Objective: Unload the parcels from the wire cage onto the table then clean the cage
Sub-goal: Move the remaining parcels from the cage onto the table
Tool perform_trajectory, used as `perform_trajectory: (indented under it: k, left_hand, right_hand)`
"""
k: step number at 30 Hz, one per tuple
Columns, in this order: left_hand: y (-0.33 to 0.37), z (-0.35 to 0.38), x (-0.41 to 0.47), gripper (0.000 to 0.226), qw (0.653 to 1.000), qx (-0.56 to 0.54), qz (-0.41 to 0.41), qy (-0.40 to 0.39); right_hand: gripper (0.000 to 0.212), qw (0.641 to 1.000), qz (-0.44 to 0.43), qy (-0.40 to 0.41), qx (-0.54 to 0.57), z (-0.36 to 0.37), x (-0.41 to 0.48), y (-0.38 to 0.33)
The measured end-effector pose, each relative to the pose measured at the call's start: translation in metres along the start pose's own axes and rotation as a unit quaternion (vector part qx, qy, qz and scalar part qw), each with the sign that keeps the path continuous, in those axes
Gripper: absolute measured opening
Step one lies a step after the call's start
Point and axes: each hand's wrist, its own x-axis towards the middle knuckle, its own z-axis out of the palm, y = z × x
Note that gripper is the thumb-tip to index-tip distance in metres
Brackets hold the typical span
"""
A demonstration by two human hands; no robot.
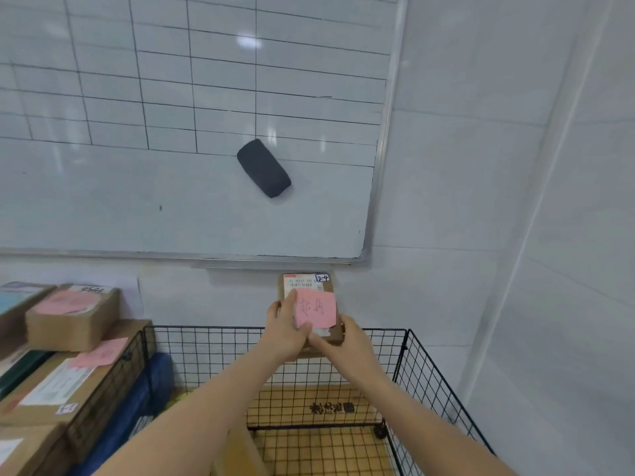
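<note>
Both hands up, holding one small cardboard parcel (307, 286) between them. It is lifted clear above the far rim of the wire cage (431, 372), in front of the white wall just under the whiteboard (206, 201).

Left hand (287, 329): clamped on the parcel's left side, thumb laid over the left edge of a pink note (315, 309) stuck to the front, the other fingers curled behind.

Right hand (347, 340): grips the lower right corner, thumb on the front just below the note. We cannot see the rest of its fingers, which are hidden behind the box.

The parcel is tilted with its labelled face toward us. A white shipping label sits above the pink note, and a small tag at the top right corner reads "2-4". The writing on the note is not legible to us.

Cage: black wire grid, and we see yellowish floor through its bottom. A brown cardboard shape (240, 451) shows at the near edge, partly behind the left forearm.

Left of the cage: stacked cardboard boxes (68, 321), several bearing pink notes. Something blue (151, 386) sits between the stack and the cage wall.

A black eraser (264, 168) clings to the whiteboard, tilted, below the ruled grid.
</note>
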Motion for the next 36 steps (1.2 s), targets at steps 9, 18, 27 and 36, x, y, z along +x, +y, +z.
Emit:
perform_trajectory:
  k: [9,18,27,36]
  left_hand:
    - [0.003,-0.009,0.001,0.057,0.996,0.029,-0.034,0.077]
    - [0.011,-0.014,-0.004,0.062,0.993,0.08,-0.037,0.081]
    - [0.008,-0.005,-0.002,0.064,0.991,0.043,-0.048,0.114]
    - [0.012,-0.002,-0.012,0.064,0.992,-0.006,-0.056,0.116]
  right_hand:
    - [0.095,0.963,-0.059,-0.018,-0.261,-0.023,0.002,0.001]
    - [0.097,0.944,-0.06,-0.039,-0.323,-0.032,0.004,0.005]
    - [0.097,0.95,-0.043,-0.055,-0.305,-0.038,0.003,0.009]
    - [0.1,0.956,-0.048,-0.059,-0.283,-0.039,0.001,0.01]
